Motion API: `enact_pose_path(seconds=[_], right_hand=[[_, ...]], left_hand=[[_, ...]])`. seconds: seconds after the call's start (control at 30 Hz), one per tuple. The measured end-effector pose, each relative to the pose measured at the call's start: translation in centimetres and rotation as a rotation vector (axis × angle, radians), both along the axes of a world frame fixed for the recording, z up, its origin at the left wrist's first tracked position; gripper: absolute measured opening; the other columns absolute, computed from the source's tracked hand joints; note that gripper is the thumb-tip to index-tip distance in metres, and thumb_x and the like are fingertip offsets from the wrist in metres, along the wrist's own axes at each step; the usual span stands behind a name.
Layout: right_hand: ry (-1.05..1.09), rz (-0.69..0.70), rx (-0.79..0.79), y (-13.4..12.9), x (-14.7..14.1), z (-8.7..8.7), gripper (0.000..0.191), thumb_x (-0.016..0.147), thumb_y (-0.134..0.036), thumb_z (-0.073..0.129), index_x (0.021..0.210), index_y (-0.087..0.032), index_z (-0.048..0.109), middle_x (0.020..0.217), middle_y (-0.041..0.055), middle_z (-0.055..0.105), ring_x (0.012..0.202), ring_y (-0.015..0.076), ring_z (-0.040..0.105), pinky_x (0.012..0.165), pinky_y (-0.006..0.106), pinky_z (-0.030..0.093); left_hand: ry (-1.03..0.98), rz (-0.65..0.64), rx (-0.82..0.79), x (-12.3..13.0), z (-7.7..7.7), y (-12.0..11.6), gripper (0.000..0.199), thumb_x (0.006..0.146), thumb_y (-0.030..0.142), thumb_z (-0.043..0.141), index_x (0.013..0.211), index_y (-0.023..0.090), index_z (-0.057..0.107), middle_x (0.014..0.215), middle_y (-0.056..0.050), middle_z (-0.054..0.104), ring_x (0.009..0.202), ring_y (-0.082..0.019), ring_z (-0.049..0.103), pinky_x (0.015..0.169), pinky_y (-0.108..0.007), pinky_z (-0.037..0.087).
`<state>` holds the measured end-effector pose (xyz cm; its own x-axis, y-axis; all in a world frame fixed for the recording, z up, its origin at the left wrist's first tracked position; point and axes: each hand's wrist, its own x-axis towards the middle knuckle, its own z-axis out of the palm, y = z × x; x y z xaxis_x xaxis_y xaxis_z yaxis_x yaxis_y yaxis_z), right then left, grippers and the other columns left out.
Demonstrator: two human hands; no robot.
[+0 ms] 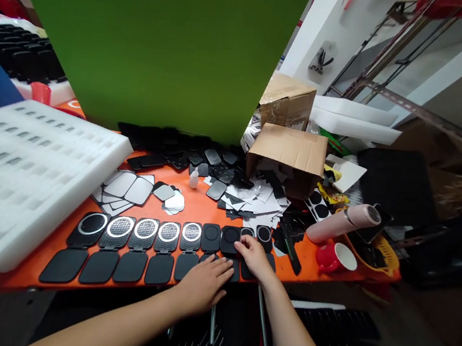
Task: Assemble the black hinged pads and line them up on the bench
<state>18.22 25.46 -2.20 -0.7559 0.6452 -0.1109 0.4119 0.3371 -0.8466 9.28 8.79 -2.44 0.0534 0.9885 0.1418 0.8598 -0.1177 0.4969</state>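
Observation:
A row of unfolded black hinged cases (130, 266) lies along the front of an orange table. Several on the left carry white rings (120, 227) on their upper halves; two in the middle have plain dark discs (211, 236). My left hand (204, 282) lies flat, fingers stretched over the lower halves of the middle cases. At the right part of the row, my right hand (255, 258) has thumb and fingers drawn together at the edge of a dark-disc case (229, 238). Whatever sits between those fingertips is too small to make out.
A white foam tray (33, 187) leans at left. Behind the row are mirror-like plates (139, 189), a small white bottle (193, 178) and loose papers (259, 204). A cardboard box (290, 153), pink tumbler (342, 224) and red mug (335, 258) stand right. A green panel (160, 37) rises behind.

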Motion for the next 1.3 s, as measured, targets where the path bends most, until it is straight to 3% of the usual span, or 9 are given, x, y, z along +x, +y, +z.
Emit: enact_pose_path(seconds=[0.17,1.3], right_hand=[[-0.025,0.014,0.011,0.7,0.2,-1.0,0.021,0.072,-0.039,0.048,0.067,-0.018,0.049,0.059,-0.0034,0.046,0.056,0.0118,0.043,0.056,0.023,0.036],[-0.103,0.039,0.074,0.6,0.1,-1.5,0.019,0.073,-0.037,0.046,0.067,-0.019,0.049,0.058,-0.0037,0.047,0.054,0.0111,0.043,0.055,0.021,0.035]], left_hand=[[0.017,-0.002,-0.003,-0.1,-1.0,-0.2,0.045,0.082,0.026,0.043,0.126,0.022,0.036,0.134,-0.003,0.038,0.121,-0.021,0.034,0.102,-0.041,0.025],[0.001,0.023,0.031,-0.1,-1.3,-0.1,0.041,0.082,0.02,0.04,0.123,0.022,0.039,0.13,-0.003,0.043,0.119,-0.019,0.037,0.101,-0.041,0.027]])
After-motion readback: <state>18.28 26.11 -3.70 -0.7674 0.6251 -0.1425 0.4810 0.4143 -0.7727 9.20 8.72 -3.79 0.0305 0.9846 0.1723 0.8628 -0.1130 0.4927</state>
